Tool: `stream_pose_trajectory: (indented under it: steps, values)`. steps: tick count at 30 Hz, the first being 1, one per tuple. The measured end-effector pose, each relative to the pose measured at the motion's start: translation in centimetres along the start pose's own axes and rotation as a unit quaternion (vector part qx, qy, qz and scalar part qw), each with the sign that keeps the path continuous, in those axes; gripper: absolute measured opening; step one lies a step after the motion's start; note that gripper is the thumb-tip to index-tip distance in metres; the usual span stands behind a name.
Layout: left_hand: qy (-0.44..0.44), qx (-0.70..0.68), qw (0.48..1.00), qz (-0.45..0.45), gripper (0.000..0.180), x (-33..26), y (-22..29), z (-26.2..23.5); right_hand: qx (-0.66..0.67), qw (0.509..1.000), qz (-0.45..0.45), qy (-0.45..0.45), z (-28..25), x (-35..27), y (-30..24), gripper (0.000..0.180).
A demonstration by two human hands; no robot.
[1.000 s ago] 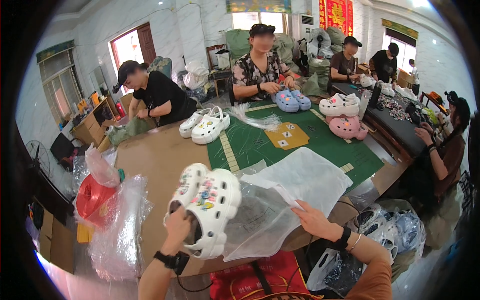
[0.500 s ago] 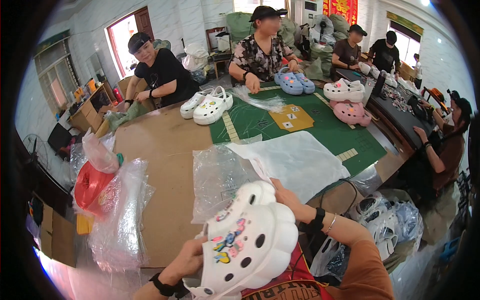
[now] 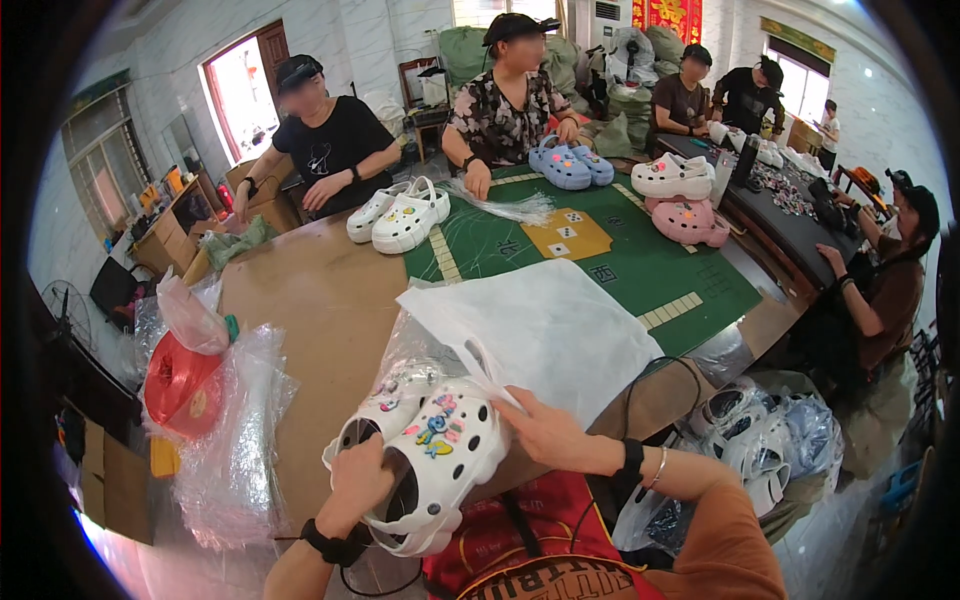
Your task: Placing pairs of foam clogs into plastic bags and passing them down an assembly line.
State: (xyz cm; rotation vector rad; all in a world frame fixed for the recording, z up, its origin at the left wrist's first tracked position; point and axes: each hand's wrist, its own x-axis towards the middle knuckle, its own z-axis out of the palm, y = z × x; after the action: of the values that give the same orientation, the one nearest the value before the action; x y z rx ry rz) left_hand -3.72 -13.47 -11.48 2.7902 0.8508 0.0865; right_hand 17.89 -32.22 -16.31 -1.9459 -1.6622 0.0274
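Observation:
A pair of white clogs [image 3: 466,447] with colourful charms sits side by side at the table's near edge, toes pointing away. My left hand [image 3: 361,476] is closed on them, its fingers reaching into the foot openings. My right hand [image 3: 545,432], to the right of the clogs, pinches the edge of a white plastic bag [image 3: 560,325] that lies spread over the table. Next to the bag, a clear plastic bag [image 3: 402,350] lies partly under it, and the clogs' toes are against it.
Across the table stand white clogs [image 3: 405,226], blue clogs [image 3: 565,165], and white clogs [image 3: 668,178] stacked on pink ones [image 3: 688,222]. Clear bags [image 3: 235,450] and red plastic twine [image 3: 180,375] lie left. Bagged clogs [image 3: 760,440] sit low right. Co-workers surround the tables.
The clogs have come down and left, with their toes tipped away from me. My right hand has moved left and down, pulling the white bag's edge toward the clogs.

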Motion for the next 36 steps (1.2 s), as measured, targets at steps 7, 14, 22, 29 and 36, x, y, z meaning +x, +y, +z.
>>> stream_pose_trajectory:
  steps: [7,14,22,29,36]
  values:
    - [0.012,0.002,0.998,-0.056,0.029,1.2,1.8,3.1,0.042,0.997,-0.056,0.026,3.3,0.1,-0.9,0.057]
    - [0.027,-0.077,0.992,0.099,0.041,0.2,1.5,2.0,0.1,0.992,0.051,-0.061,1.4,-2.1,2.2,0.05]
    - [0.045,-0.213,0.976,0.014,0.045,5.9,-10.4,2.1,0.038,0.984,0.16,-0.069,2.0,-5.2,4.6,0.024]
    - [-0.024,-0.351,0.936,-0.002,0.038,9.3,-12.3,9.0,0.05,0.941,0.256,-0.215,2.7,-5.4,-1.2,0.066]
    - [-0.075,-0.615,0.779,-0.097,0.037,7.4,-10.8,8.0,0.227,0.89,0.365,-0.149,2.2,-3.8,-1.2,0.057]
